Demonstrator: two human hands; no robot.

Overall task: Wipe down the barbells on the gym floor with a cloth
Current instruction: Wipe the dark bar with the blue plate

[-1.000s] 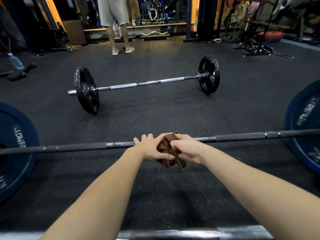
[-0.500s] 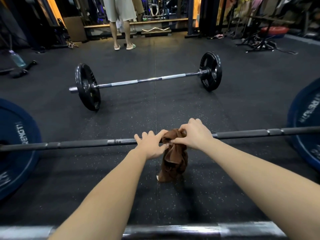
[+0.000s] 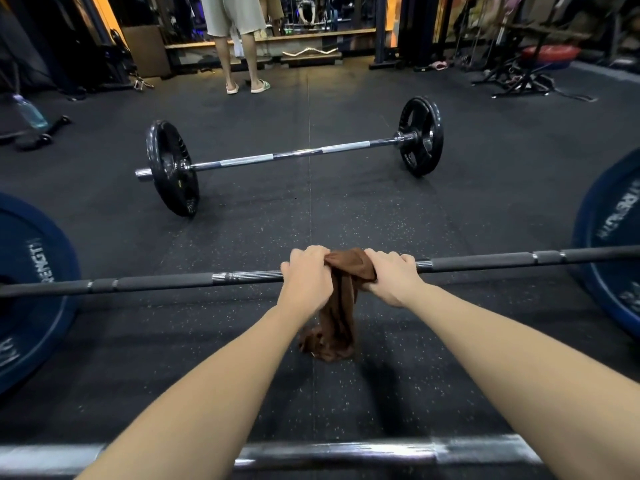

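the black speckled rubber floor (image 3: 346,216) runs out on every side of the grip. far out to the left and right of the grip stand two big blue bumper plates (image 3: 31,289) (image 3: 613,237), one on each end of the dark barbell (image 3: 166,281) that passes straight through the grip. well beyond the grip, farther from the person wiping, a chrome barbell (image 3: 294,154) lies on the floor with a black plate (image 3: 171,168) at each end. on the near side of the grip, under the forearms, a third shiny bar (image 3: 346,452) crosses the bottom of the view, too blurred to say more. far past the grip, beyond the chrome barbell, a person in pale shorts and slippers (image 3: 239,46) stands at a ledge.

the brown cloth (image 3: 341,306) is draped over the middle of the dark barbell, right in the grip; its bunched tail hangs below the grip, and i can't tell if it touches the floor. the left hand (image 3: 306,278) and the right hand (image 3: 391,277) sit side by side on the bar, fingers curled over it and clamped on the cloth's top fold, which shows between them. off far left of the grip and beyond it stands a water bottle (image 3: 30,112).
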